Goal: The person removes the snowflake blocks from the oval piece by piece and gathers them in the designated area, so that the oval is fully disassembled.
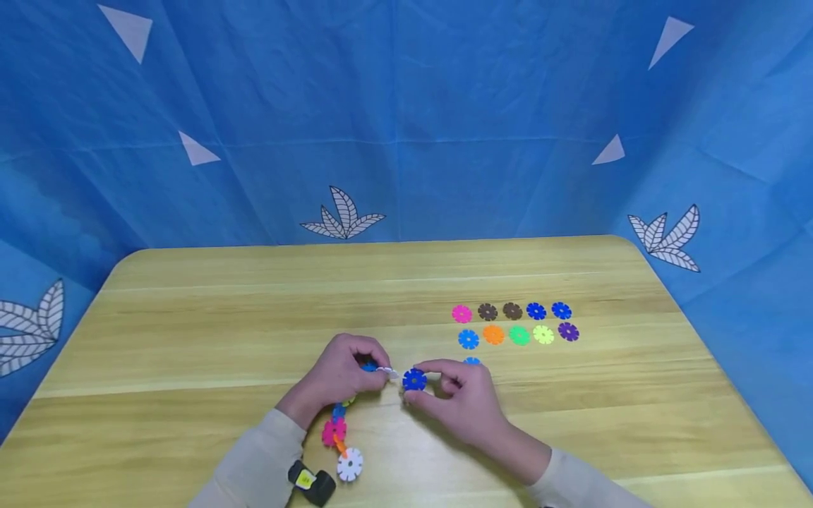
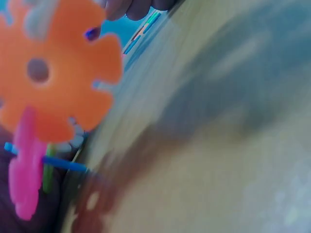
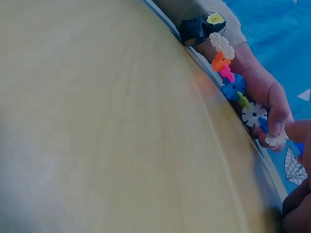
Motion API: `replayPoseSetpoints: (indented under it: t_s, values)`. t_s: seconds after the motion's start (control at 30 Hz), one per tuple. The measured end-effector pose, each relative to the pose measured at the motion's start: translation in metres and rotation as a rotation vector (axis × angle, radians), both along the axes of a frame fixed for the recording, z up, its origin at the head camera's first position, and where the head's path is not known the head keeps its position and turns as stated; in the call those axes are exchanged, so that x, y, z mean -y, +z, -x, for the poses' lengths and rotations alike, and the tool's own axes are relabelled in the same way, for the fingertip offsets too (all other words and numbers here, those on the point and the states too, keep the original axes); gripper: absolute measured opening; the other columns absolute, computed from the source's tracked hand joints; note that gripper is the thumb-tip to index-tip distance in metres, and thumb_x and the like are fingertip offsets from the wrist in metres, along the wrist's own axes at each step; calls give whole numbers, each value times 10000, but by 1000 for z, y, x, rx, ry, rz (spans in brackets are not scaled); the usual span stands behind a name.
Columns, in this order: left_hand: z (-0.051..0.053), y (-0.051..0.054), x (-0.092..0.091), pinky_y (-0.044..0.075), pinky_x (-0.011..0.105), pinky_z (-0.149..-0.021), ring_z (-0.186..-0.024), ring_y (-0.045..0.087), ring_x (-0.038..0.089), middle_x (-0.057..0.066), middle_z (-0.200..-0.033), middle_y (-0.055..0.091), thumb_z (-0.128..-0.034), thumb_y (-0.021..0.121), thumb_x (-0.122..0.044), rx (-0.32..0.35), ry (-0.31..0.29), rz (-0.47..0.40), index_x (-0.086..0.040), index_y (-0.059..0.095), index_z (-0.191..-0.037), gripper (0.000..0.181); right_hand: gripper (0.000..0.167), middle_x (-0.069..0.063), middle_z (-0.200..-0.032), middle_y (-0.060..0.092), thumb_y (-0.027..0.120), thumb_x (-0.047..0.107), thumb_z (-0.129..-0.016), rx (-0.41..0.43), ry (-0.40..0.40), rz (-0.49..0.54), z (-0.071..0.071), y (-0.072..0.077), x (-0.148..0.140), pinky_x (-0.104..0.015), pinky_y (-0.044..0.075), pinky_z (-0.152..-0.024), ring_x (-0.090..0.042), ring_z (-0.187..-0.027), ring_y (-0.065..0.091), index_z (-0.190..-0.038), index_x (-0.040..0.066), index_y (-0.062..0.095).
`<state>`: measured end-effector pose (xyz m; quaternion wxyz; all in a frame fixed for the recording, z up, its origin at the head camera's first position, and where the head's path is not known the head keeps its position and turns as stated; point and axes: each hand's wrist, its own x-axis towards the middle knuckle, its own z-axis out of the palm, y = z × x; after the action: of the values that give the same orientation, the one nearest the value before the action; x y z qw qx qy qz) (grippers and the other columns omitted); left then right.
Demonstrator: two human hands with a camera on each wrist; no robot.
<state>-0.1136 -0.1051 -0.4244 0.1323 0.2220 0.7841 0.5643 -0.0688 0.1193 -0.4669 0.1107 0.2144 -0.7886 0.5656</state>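
My left hand [image 1: 346, 367] pinches a white notched plastic disc [image 1: 389, 372], the upper end of a chain of interlocked discs. The chain hangs below that hand, with a pink disc [image 1: 334, 432], an orange disc [image 2: 63, 73] and a white end disc [image 1: 350, 465]. Part of it is hidden behind the left hand in the head view; the right wrist view shows a blue disc [image 3: 233, 87] and another white disc [image 3: 254, 115] along it. Between thumb and index finger, my right hand [image 1: 466, 406] holds a dark blue disc [image 1: 415, 380], close to the pinched white disc.
Loose discs lie flat in rows at the right of the wooden table [image 1: 222, 317], among them a pink one [image 1: 462, 314], an orange one [image 1: 493, 334] and a purple one [image 1: 568, 331]. A light blue disc [image 1: 472, 360] is partly covered by the right hand. Blue cloth [image 1: 394, 106] hangs behind.
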Motion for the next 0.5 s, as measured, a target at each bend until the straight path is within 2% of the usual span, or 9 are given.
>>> replayPoseSetpoints:
  t_s: [0.23, 0.37, 0.5]
  values:
    - [10, -25, 4, 489, 282, -696, -791, 612, 170, -30, -878, 711, -789, 828, -26, -16, 19, 32, -95, 778, -880, 125, 368, 127, -529, 343, 914, 136, -712, 24, -36, -35, -6, -1, -15, -270, 472, -562, -1, -517, 298, -1047, 130, 763]
    - [12, -29, 7, 506, 291, -724, -862, 631, 187, -35, -950, 716, -748, 879, -78, -12, -2, 23, -121, 800, -944, 216, 381, 110, -526, 333, 914, 70, -689, 10, -78, -63, -9, -1, -27, -271, 475, -570, 1, -506, 283, -1035, 96, 758]
    - [13, -30, 8, 509, 309, -770, -925, 619, 189, -47, -1010, 702, -727, 884, -75, 2, -7, 62, -159, 803, -987, 285, 389, 92, -514, 324, 902, 2, -673, -31, -114, -81, -11, 1, -41, -258, 476, -557, 6, -488, 270, -1028, 57, 751]
